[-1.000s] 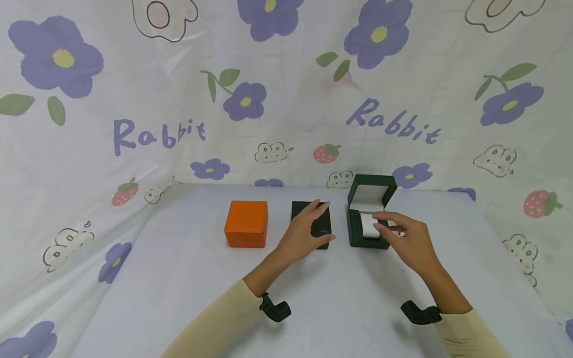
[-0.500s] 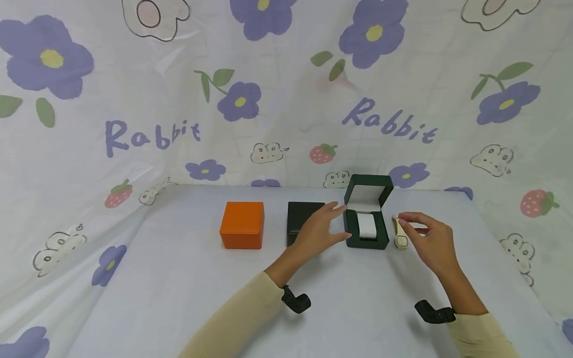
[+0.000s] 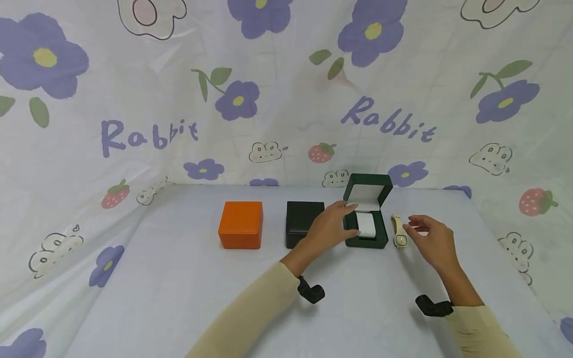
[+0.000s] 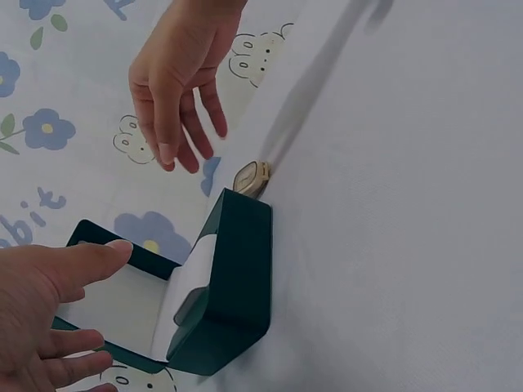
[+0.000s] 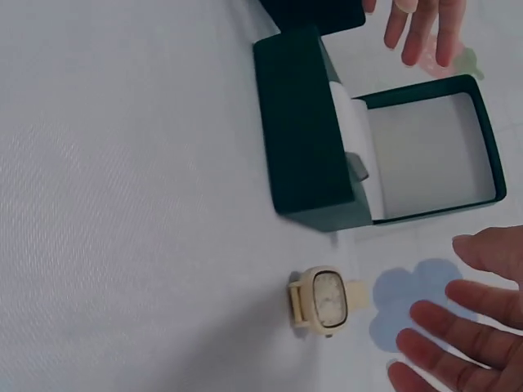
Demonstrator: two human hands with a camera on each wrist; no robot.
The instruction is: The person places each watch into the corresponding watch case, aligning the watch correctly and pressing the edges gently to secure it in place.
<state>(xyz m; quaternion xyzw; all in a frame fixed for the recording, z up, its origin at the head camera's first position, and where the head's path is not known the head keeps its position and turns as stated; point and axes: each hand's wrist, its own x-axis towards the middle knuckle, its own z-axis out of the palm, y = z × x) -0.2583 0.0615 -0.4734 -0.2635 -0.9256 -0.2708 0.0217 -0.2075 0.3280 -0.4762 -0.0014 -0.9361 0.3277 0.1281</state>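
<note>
Gold-tone watch [image 3: 399,232], rounded-sq. face [image 5: 330,298], nr open green box [image 3: 380,233] w/ white cushion [image 3: 367,225], L hand [image 3: 329,228] wide, R hand [image 3: 431,242] relaxed

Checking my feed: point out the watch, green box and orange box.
Watch [image 5: 327,300], right wrist view: its dial.
Green box [image 5: 302,122], right wrist view: outer wall.
Orange box [image 3: 240,221], head view: its top.

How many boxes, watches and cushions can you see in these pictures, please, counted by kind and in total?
Boxes: 3 (orange box, black box, green box)
Watches: 1 (gold watch)
Cushions: 1 (white cushion)
Total: 5
</note>
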